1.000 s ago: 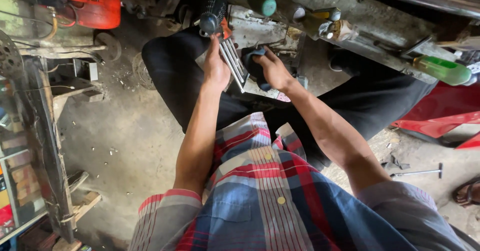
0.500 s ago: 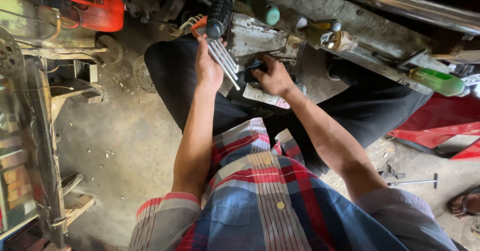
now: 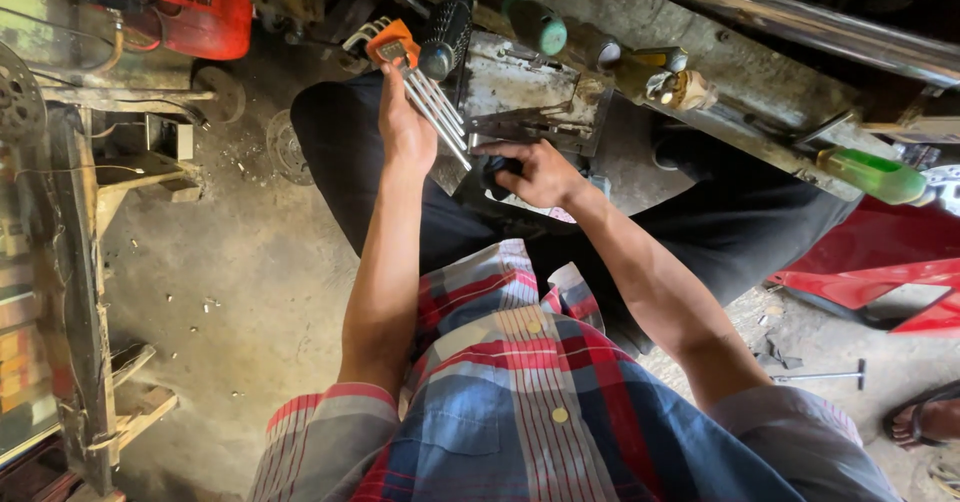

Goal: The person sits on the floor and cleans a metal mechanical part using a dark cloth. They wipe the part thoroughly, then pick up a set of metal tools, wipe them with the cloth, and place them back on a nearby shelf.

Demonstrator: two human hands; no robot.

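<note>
The left hand [image 3: 405, 127] is closed around a set of hex keys [image 3: 425, 97] in an orange holder, raised just above the person's lap, the steel shafts fanning down and to the right toward the metal plate [image 3: 520, 87]. The right hand [image 3: 535, 172] lies just below that plate, fingers curled over a small dark part [image 3: 492, 174]; what the part is cannot be told, and the grip on it looks firm but is partly hidden. A black ribbed handle [image 3: 445, 32] stands immediately above the hex keys. Further right of the plate, on the long grimy counter [image 3: 760, 82], lie a green-capped tool [image 3: 535, 24], a yellow-handled one [image 3: 655, 67] and a green-handled screwdriver [image 3: 875, 174]. A red crate [image 3: 185, 2] sits well left of the plate.

Judgement: selecting one key cleanly calls for steadying the holder, swinging out a single shaft, and keeping the dark part held square beneath the plate so nothing drops to the floor.
</note>
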